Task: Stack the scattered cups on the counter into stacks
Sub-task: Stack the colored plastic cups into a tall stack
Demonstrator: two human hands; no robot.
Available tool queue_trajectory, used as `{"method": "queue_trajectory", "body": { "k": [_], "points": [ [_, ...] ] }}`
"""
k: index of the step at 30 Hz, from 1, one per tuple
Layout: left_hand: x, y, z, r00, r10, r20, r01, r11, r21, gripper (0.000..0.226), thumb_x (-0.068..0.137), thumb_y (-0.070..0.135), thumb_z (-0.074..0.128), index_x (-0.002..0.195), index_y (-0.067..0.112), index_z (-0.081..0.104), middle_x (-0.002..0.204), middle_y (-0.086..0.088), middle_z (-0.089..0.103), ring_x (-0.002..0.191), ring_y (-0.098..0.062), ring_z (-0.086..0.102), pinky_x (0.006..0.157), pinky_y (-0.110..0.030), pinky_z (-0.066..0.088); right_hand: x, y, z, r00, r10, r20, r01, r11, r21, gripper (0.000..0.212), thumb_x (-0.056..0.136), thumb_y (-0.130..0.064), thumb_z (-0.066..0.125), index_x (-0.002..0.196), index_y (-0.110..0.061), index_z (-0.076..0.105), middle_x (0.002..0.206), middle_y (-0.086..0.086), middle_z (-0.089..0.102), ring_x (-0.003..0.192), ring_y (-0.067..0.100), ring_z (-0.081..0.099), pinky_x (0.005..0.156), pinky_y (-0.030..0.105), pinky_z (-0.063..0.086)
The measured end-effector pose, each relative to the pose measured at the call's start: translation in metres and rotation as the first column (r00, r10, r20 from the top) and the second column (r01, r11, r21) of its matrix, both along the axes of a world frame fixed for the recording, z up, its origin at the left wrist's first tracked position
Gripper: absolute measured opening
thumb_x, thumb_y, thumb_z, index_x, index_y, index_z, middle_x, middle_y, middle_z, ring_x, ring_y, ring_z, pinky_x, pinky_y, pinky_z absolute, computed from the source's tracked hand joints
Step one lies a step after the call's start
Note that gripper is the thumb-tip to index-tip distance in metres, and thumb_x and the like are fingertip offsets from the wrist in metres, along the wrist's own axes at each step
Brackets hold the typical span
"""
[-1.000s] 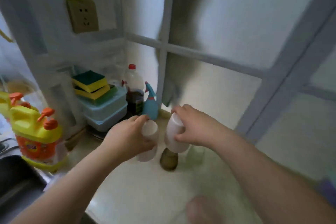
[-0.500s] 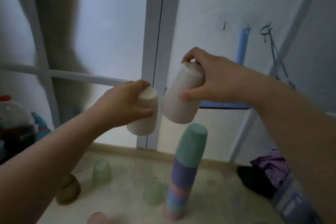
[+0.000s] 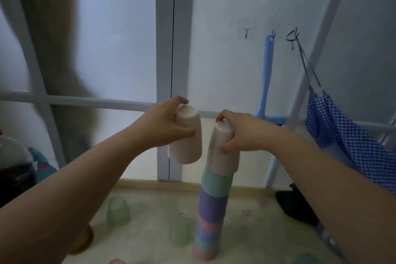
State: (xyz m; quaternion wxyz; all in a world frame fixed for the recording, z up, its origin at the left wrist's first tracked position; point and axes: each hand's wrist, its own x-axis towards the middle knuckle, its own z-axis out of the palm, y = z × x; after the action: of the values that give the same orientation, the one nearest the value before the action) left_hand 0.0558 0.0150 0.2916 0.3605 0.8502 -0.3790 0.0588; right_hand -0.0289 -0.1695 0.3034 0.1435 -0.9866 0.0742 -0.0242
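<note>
A tall stack of upturned pastel cups [image 3: 211,210] stands on the beige counter [image 3: 150,231]. My right hand [image 3: 240,133] grips a white cup [image 3: 221,152], upside down, sitting over the top of that stack. My left hand [image 3: 162,126] holds a second white cup [image 3: 187,146], also upside down, in the air just left of the stack's top. Two pale green cups [image 3: 117,212] [image 3: 179,230] stand upturned on the counter to the left of the stack. A brown cup [image 3: 84,242] is partly hidden behind my left forearm.
A frosted window with white frames [image 3: 169,49] rises right behind the counter. A dark bottle [image 3: 15,163] and a teal spray bottle [image 3: 44,165] stand at far left. A blue checked cloth [image 3: 347,135] and a blue brush [image 3: 266,75] hang at right; a dark object [image 3: 295,206] lies below.
The view has swung right and up to the stack. My right hand has lowered its white cup onto the stack's top. My left hand has lifted its cup higher.
</note>
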Motion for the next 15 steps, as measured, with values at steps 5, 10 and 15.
{"method": "queue_trajectory", "body": {
  "k": [5,10,15],
  "points": [
    [0.005,0.0,0.002,1.0,-0.022,-0.001,0.022,1.0,0.002,0.053,0.074,0.031,0.071,0.118,0.025,0.041,0.105,-0.001,0.053,0.086,-0.023,0.056,0.064,-0.027,0.047,0.007,-0.002,-0.026,0.998,-0.042,-0.056,0.047,0.994,0.099,0.068,0.073,-0.031,0.073,0.129,-0.031,0.035,0.124,0.001,0.052,0.1,0.021,0.056,0.077,0.034,0.053],
    [0.008,-0.009,0.016,0.999,-0.033,0.03,0.035,0.997,-0.071,0.051,0.073,0.032,0.072,0.116,0.025,0.044,0.104,-0.002,0.055,0.087,-0.025,0.057,0.068,-0.031,0.047,0.007,-0.007,-0.024,0.997,-0.044,-0.063,0.05,0.995,0.091,0.076,0.072,-0.034,0.074,0.134,-0.032,0.031,0.133,-0.001,0.047,0.107,0.021,0.053,0.083,0.034,0.052],
    [0.003,-0.032,0.038,0.994,-0.067,0.084,0.078,0.988,-0.132,0.053,0.074,0.037,0.07,0.119,0.025,0.044,0.107,-0.002,0.055,0.089,-0.025,0.058,0.071,-0.033,0.051,-0.013,-0.024,-0.011,0.998,-0.068,0.003,0.068,0.996,0.064,0.082,0.072,-0.041,0.074,0.139,-0.03,0.027,0.139,-0.009,0.044,0.11,0.013,0.052,0.086,0.031,0.051]
  ]
}}
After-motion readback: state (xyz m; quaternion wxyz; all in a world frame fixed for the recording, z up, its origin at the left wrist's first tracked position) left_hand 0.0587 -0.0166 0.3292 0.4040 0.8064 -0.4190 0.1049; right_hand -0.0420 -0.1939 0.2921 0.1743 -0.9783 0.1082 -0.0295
